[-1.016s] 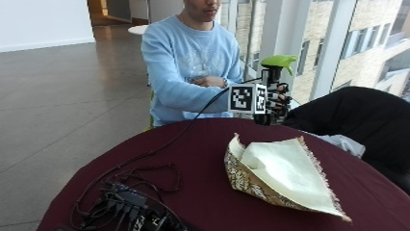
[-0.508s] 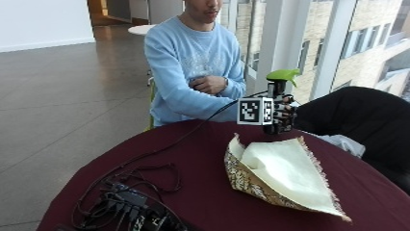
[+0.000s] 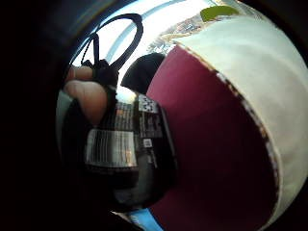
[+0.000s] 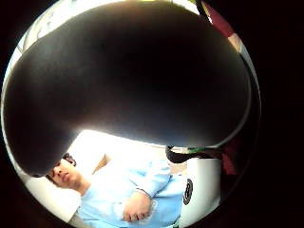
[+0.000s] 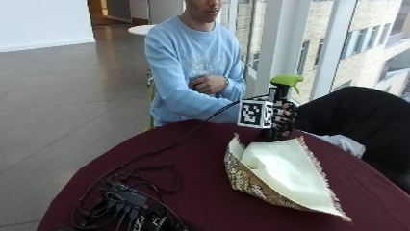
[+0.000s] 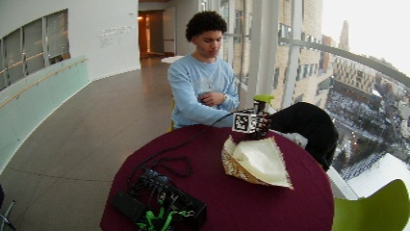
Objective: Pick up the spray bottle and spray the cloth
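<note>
A spray bottle (image 5: 286, 81) with a green trigger head and a black body stands upright at the far side of the maroon table (image 5: 192, 183). My gloved right hand (image 5: 282, 118) grips its body, fingers curled round it. Just in front of it lies the cream cloth (image 5: 282, 168) with a patterned border, its near-left edge folded up. That raised edge hides the bottle's base. In the little finger side palm view the labelled black bottle (image 3: 130, 149) sits against my fingers (image 3: 89, 96), with the cloth (image 3: 255, 77) beyond. The dark bottle (image 4: 128, 71) fills the thumb side palm view.
A tangle of cables and black electronics (image 5: 128, 202) covers the table's near-left part. A black jacket (image 5: 359, 115) hangs over a chair at the right. The person's bare hand (image 5: 208, 84) is held against the chest. A green chair (image 6: 378, 211) stands near the table.
My hand has come down and slightly right with the bottle in it, ending close behind the cloth's far edge. The cloth has not moved.
</note>
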